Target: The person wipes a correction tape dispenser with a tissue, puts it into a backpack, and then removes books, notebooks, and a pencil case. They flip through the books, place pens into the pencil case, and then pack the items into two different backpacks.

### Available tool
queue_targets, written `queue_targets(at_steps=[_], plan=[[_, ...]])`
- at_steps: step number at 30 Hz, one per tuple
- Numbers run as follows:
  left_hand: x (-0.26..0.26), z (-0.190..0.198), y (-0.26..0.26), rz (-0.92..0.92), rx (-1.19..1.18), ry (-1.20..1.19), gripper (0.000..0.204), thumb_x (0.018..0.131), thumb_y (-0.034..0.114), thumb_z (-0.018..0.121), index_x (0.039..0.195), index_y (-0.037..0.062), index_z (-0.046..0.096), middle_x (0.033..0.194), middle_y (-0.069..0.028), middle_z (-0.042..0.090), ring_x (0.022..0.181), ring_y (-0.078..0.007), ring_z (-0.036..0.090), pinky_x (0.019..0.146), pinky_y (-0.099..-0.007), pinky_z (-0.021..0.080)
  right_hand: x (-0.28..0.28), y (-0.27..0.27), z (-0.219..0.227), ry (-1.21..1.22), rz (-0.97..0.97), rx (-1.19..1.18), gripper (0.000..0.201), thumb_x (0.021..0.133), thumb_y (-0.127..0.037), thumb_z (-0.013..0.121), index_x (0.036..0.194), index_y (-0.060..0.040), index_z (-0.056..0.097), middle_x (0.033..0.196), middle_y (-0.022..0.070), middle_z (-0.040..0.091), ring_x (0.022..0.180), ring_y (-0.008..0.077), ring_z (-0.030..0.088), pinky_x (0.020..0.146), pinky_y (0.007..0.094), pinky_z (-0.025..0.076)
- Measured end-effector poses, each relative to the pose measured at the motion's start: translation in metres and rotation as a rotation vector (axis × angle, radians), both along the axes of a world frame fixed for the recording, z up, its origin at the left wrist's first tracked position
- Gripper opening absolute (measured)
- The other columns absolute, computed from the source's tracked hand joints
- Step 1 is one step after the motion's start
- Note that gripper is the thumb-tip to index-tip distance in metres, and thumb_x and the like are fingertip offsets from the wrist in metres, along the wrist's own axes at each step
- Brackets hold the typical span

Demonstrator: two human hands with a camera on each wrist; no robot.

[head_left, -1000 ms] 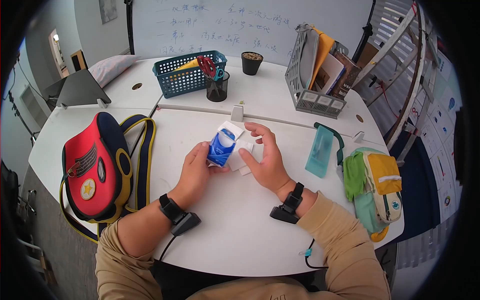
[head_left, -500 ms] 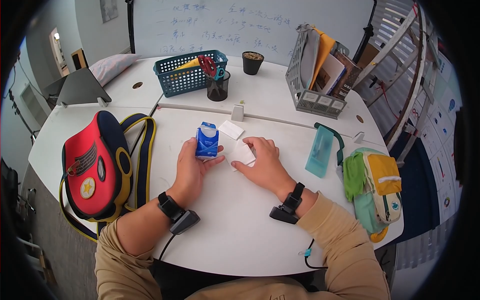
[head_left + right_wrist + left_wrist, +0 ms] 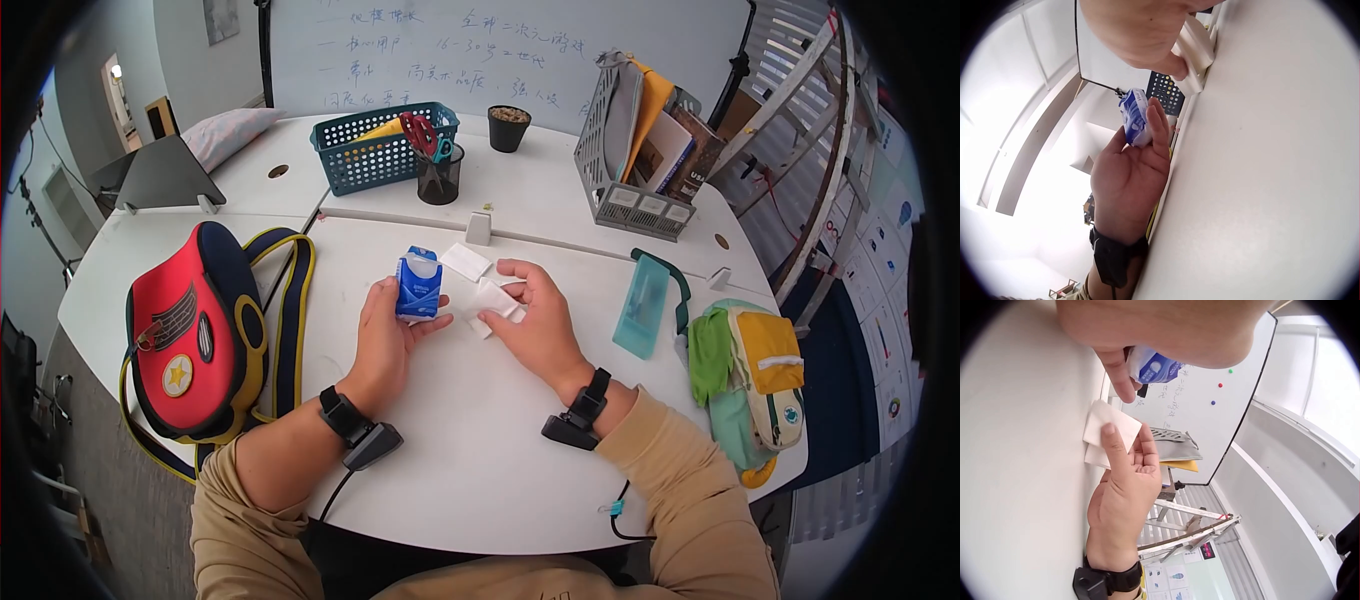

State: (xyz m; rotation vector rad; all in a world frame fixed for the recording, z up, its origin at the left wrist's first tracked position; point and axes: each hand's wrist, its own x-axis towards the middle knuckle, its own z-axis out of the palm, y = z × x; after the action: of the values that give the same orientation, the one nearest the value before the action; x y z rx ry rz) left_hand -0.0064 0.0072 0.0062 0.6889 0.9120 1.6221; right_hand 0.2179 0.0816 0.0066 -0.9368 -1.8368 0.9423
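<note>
In the head view the left hand [image 3: 385, 335] holds a blue and white tissue pack [image 3: 419, 285] upright between thumb and fingers. The right hand [image 3: 540, 330] pinches a folded white tissue [image 3: 492, 300] between thumb and fingers, just right of the pack. Another folded white tissue [image 3: 466, 262] lies flat on the table behind it. The left wrist view shows the right thumb pressed on the tissue [image 3: 1110, 428], with a second white layer under it. From the right wrist, the pack [image 3: 1136, 117] stands between the left thumb and fingers.
A red and navy backpack [image 3: 190, 330] lies at the left; a teal case [image 3: 641, 306] and a small green and yellow bag [image 3: 745, 385] are at the right. Behind stand a teal basket [image 3: 350, 168], a pen cup [image 3: 438, 182], a plant pot [image 3: 508, 130] and a grey file holder [image 3: 635, 215].
The left hand has moved the pack left and turned it upright, away from the tissues. The right hand has closed its thumb and fingers on a tissue; the rear tissue now lies apart from the pack.
</note>
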Motion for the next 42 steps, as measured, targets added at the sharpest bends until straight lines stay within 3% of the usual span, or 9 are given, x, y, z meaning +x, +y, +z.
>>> queue_targets(at_steps=[5,8,11,17,23,26,29,35,42], plan=[[0.0,-0.005,0.001,0.001,0.008,-0.002,0.044,0.126,0.041,0.043,0.143,0.0021,0.055,0.138,-0.0185,0.07,0.13,-0.0354,0.075,0.109,-0.0527,0.068,0.001,0.009,-0.014,0.039,-0.008,0.059,0.055,0.09,-0.006,0.097,0.136,-0.0001,0.068,0.153,0.0199,0.067,0.131,0.0278,0.074,0.111,0.0397,0.061],[0.001,-0.002,0.001,0.015,-0.005,-0.001,0.044,0.126,0.042,0.044,0.143,0.0023,0.055,0.137,-0.0181,0.07,0.129,-0.0349,0.075,0.109,-0.0533,0.068,0.003,-0.001,0.0,-0.261,-0.15,0.414,0.063,0.086,-0.02,0.101,0.136,0.0,0.067,0.147,0.0191,0.066,0.139,0.0367,0.064,0.115,0.0469,0.055],[0.0,-0.003,0.001,0.014,0.004,-0.003,0.045,0.126,0.042,0.044,0.142,0.0023,0.055,0.136,-0.018,0.071,0.129,-0.0347,0.075,0.108,-0.0534,0.068,0.001,-0.017,0.021,-0.408,-0.247,0.342,0.073,0.082,-0.034,0.105,0.136,-0.0017,0.068,0.14,0.0178,0.066,0.141,0.0389,0.057,0.119,0.0494,0.047],[-0.001,-0.006,0.002,0.006,0.015,0.006,0.045,0.126,0.042,0.044,0.142,0.0021,0.056,0.136,-0.0179,0.071,0.128,-0.0343,0.075,0.107,-0.0529,0.069,0.004,-0.008,0.005,-0.515,-0.149,0.213,0.077,0.078,-0.037,0.107,0.136,-0.004,0.068,0.134,0.018,0.067,0.129,0.0354,0.065,0.113,0.049,0.051],[0.0,-0.007,0.002,0.019,0.007,0.001,0.046,0.126,0.043,0.044,0.142,0.0022,0.057,0.135,-0.018,0.071,0.127,-0.0338,0.075,0.106,-0.0526,0.068,0.002,-0.012,0.01,-0.222,-0.098,0.255,0.064,0.086,-0.02,0.102,0.136,-0.0006,0.067,0.125,0.0163,0.071,0.115,0.0315,0.073,0.096,0.0393,0.062],[0.0,-0.007,0.002,0.019,0.009,0.007,0.046,0.126,0.043,0.044,0.143,0.0024,0.057,0.135,-0.018,0.071,0.126,-0.0335,0.076,0.106,-0.0524,0.068,0.001,-0.01,0.011,-0.077,-0.015,0.023,0.059,0.092,-0.013,0.098,0.139,0.0001,0.066,0.111,0.0099,0.073,0.1,0.0203,0.072,0.093,0.0344,0.062],[-0.001,-0.007,0.002,0.008,0.0,0.015,0.047,0.126,0.043,0.043,0.143,0.0027,0.057,0.135,-0.0179,0.072,0.125,-0.0333,0.076,0.105,-0.0518,0.068,0.002,0.001,0.0,-0.127,-0.049,0.341,0.042,0.1,-0.007,0.088,0.136,0.0017,0.067,0.107,0.0128,0.075,0.089,0.0211,0.073,0.084,0.0326,0.06],[-0.001,-0.006,0.001,-0.049,-0.004,0.046,0.047,0.126,0.044,0.042,0.144,0.0031,0.057,0.134,-0.0177,0.072,0.125,-0.0329,0.076,0.103,-0.0495,0.069,-0.002,0.008,-0.01,0.371,0.012,0.167,0.027,0.111,-0.007,0.079,0.133,0.0035,0.066,0.12,0.0115,0.079,0.099,0.0147,0.075,0.086,0.0302,0.06],[0.002,-0.004,-0.002,-0.174,-0.02,0.196,0.05,0.128,0.044,0.041,0.151,0.0022,0.057,0.136,-0.0156,0.072,0.119,-0.0286,0.078,0.101,-0.0473,0.069,-0.006,0.0,-0.004,0.472,0.12,0.021,0.02,0.116,-0.004,0.071,0.133,0.0035,0.064,0.122,0.012,0.078,0.111,0.0176,0.08,0.1,0.0318,0.065]])
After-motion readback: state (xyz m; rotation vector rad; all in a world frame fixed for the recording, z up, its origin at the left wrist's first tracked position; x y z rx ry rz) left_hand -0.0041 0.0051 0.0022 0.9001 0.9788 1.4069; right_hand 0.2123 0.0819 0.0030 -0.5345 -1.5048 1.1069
